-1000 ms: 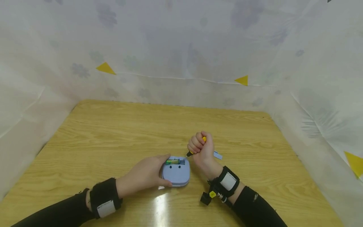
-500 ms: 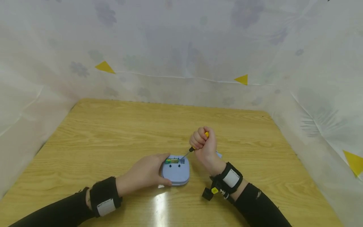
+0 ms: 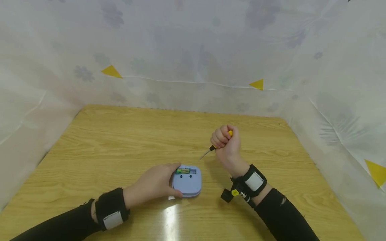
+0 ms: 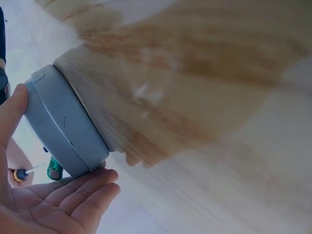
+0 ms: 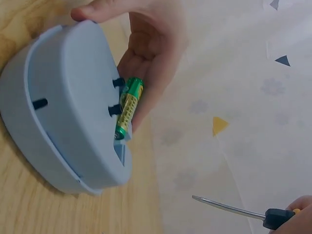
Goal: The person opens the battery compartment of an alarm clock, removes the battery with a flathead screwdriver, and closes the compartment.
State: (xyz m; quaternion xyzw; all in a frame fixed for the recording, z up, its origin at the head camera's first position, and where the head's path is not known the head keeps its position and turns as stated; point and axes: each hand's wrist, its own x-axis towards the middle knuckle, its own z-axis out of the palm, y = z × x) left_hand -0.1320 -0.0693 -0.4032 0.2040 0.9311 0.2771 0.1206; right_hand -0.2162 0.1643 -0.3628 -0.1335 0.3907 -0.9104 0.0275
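Note:
My left hand [image 3: 156, 180] holds a light blue rounded-square plastic device [image 3: 187, 185] by its left side, thumb at the near edge and fingers at the far edge. It lies on the table with its battery slot uppermost. A green and gold battery [image 5: 129, 108] sits in the slot's left part, standing proud of the surface in the right wrist view; the slot's right part shows bare. Two dark pegs or holes are beside it. Up and to the right, my right hand [image 3: 226, 142] grips a screwdriver [image 3: 212, 148] with a yellow and black handle, its metal tip apart from the device.
The wooden table [image 3: 135, 134] ends at pale flowered sheeting [image 3: 187, 67] at the back and sides. A small white piece [image 3: 171, 197] shows beside the device's near left corner. A black camera mount [image 3: 227, 195] hangs from the right wrist.
The right hand has drawn the screwdriver up and right, its tip leaving the battery slot. A small blue cover seen beside that hand earlier is now hidden. The left hand stays put.

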